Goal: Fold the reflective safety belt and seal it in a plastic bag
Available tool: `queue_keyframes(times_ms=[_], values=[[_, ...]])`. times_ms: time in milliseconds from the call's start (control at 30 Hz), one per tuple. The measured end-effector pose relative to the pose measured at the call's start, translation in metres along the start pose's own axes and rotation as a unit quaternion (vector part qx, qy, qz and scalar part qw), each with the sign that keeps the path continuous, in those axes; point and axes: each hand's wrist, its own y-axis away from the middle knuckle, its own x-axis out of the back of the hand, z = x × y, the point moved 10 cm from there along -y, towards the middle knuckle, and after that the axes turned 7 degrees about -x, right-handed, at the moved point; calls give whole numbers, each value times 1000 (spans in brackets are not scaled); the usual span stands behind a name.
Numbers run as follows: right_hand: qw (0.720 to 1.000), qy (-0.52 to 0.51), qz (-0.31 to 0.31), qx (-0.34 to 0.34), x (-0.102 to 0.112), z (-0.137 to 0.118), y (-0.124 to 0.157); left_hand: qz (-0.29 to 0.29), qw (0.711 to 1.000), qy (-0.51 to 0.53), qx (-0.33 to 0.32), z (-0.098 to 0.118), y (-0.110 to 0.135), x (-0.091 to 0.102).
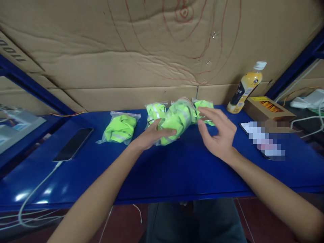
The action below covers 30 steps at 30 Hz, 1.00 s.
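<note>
My left hand (154,134) grips a clear plastic bag (177,119) packed with folded neon-yellow fabric with silvery reflective strips. It is lifted above the blue shelf (162,175). Just right of it, my right hand (219,131) is apart from the bag, with fingers spread and slightly curled, nothing between them. Behind the held bag, a similar bag (156,110) lies to its left and another bag (204,104) to its right, the latter partly covered by my right fingers. One more bag (120,128) lies by itself farther left.
A dark phone (73,144) with a white cable lies at the left. On the right are a drink bottle (245,88), a brown box (269,109) and a second phone (253,135), its screen blurred out. A cardboard wall (113,71) with red lines closes the back.
</note>
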Motion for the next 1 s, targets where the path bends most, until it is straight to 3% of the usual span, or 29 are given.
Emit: queue_keyframes(times_ms=[67, 167, 333, 433, 533, 667, 733, 833, 900, 1000], values=[[1000, -9, 17, -14, 6, 6, -8, -68, 997, 5, 26, -9, 3, -11], [997, -61, -30, -38, -4, 17, -12, -149, 986, 42, 69, -21, 9, -30], [976, -163, -78, -119, -17, 41, -12, -209, 962, 136, 108, -22, 13, -37], [969, -172, -38, -176, -12, 60, -15, -158, 972, 160, 74, -10, 4, -20], [949, -212, -11, -231, -12, 77, -15, -63, 993, 101, -2, 5, -7, 3], [891, -326, -118, -292, -42, 80, -8, 120, 986, -20, -116, 19, -11, 39], [857, -374, -182, -304, -55, 73, -3, 194, 957, -143, -162, 25, -6, 52], [819, -427, -222, -312, -62, 64, 1, 251, 876, -359, -203, 36, 4, 53], [805, -452, -226, -309, -63, 60, 3, 272, 811, -456, -247, 48, 14, 42], [796, -472, -251, -283, -67, 51, 6, 274, 724, -522, -357, 74, 35, 5]])
